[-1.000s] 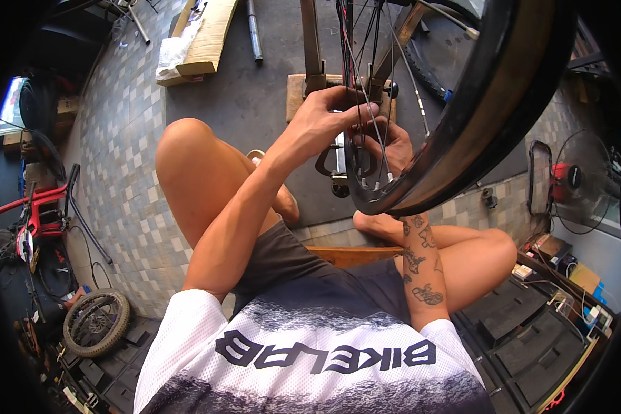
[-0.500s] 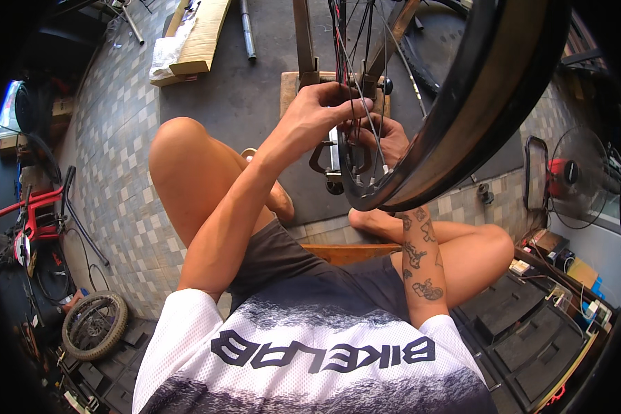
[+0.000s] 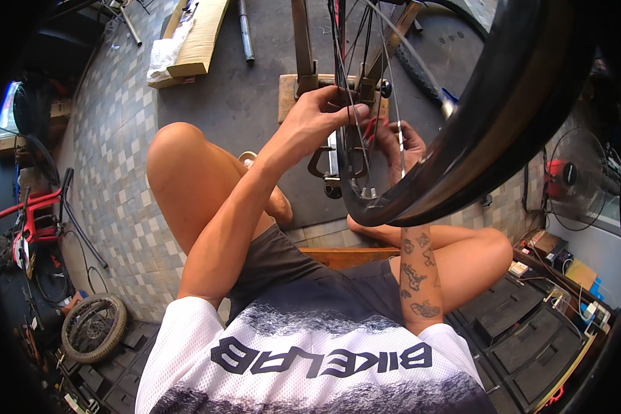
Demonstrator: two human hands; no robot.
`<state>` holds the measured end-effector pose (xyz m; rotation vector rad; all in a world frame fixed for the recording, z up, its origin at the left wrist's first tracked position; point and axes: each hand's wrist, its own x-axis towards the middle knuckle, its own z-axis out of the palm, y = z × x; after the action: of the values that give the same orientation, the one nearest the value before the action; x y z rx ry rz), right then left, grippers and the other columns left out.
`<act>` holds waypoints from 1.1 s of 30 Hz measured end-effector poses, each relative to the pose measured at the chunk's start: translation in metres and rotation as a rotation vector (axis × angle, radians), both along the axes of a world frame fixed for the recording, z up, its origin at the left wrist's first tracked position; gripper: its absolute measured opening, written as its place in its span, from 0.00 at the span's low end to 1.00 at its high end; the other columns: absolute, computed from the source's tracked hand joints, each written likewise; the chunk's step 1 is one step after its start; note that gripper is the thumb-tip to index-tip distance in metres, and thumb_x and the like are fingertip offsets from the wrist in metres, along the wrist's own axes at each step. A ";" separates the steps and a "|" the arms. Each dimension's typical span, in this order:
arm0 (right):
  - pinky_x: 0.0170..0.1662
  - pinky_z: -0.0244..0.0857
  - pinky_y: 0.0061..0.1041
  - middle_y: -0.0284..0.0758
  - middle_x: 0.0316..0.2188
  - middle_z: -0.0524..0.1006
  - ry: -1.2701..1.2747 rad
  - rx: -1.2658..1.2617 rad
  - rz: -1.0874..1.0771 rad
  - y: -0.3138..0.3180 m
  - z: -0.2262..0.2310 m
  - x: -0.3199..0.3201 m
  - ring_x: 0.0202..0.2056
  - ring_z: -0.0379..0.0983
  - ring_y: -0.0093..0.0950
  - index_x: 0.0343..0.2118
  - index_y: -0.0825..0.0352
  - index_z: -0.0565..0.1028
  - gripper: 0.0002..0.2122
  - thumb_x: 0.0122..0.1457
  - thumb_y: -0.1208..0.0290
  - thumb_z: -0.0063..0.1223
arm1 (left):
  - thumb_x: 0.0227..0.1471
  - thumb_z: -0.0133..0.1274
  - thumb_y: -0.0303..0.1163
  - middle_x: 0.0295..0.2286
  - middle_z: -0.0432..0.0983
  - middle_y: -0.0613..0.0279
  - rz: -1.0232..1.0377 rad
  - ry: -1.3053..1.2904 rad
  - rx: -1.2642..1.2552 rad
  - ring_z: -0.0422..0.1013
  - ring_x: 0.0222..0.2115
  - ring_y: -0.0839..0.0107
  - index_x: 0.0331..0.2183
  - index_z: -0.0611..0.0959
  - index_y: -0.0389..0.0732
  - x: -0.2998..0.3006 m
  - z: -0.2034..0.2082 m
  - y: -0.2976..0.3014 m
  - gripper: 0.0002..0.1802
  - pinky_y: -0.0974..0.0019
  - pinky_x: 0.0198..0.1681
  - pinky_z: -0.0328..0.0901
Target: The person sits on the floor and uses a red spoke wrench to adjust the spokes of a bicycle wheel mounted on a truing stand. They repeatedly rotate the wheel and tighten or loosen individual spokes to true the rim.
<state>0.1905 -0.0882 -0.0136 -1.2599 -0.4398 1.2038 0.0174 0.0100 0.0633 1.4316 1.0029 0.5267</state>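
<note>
A bicycle wheel with a dark, worn rim stands in a metal truing stand on a wooden base. My left hand reaches in from the left, its thumb and fingers closed around the thin spokes. On the far side of the spokes, my right hand pinches a small red tool, partly covered by the spokes and fingers. The rim passes in front of my right wrist. Below my left hand is the stand's caliper arm.
An open cardboard box and a metal tube lie on the dark mat. A fan stands at the right. To the left are a red bicycle frame and a small wheel. Another tyre lies behind the stand.
The rim's near part has shifted lower and to the right in view. My right hand has moved slightly right, and the red tool now shows. My left hand stays nearly in place.
</note>
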 end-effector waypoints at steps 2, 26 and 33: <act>0.42 0.73 0.18 0.36 0.38 0.87 -0.103 0.011 0.233 -0.008 0.011 0.004 0.38 0.81 0.18 0.41 0.67 0.80 0.11 0.63 0.68 0.70 | 0.60 0.66 0.48 0.39 0.86 0.60 0.007 -0.063 -0.010 0.77 0.41 0.73 0.50 0.87 0.36 0.001 -0.008 0.000 0.27 0.64 0.47 0.70; 0.37 0.74 0.23 0.37 0.31 0.88 -0.429 -0.068 0.397 0.000 0.035 -0.003 0.33 0.83 0.20 0.48 0.70 0.84 0.15 0.59 0.70 0.69 | 0.61 0.66 0.44 0.40 0.85 0.60 -0.016 -0.187 -0.150 0.78 0.42 0.72 0.52 0.86 0.37 0.005 -0.049 0.018 0.25 0.64 0.48 0.71; 0.37 0.74 0.26 0.41 0.30 0.87 -0.746 0.000 0.398 0.001 0.037 -0.007 0.32 0.84 0.24 0.46 0.71 0.83 0.15 0.58 0.69 0.69 | 0.60 0.67 0.44 0.41 0.85 0.60 0.002 -0.212 -0.132 0.78 0.42 0.72 0.52 0.85 0.35 0.004 -0.038 0.012 0.26 0.63 0.49 0.72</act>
<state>0.1830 -0.0874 0.0230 -1.6534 -1.2815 1.0121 0.0211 0.0217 0.0252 1.2301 0.8540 0.5901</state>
